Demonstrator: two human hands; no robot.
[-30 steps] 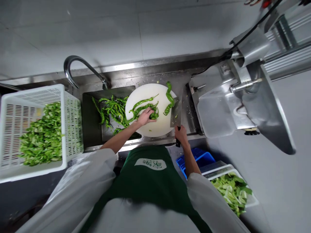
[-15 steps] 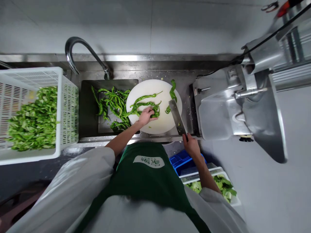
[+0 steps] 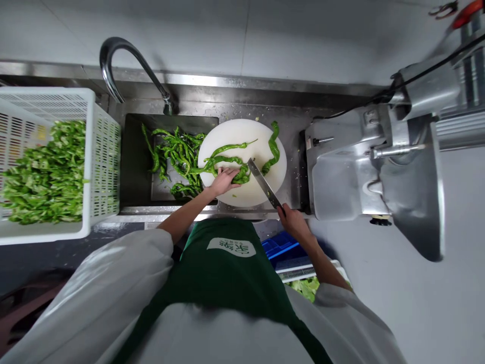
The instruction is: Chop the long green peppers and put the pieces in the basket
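On the round white plastic cutting board [image 3: 242, 194] beside the steel sink [image 3: 140, 167], the left hand [image 3: 224, 180] presses down a bunch of long green peppers [image 3: 235, 169], while the right hand [image 3: 293, 222] grips a steel cleaver [image 3: 263, 184] angled just beside them.

Green peppers [image 3: 227, 163], white cutting board [image 3: 242, 194]
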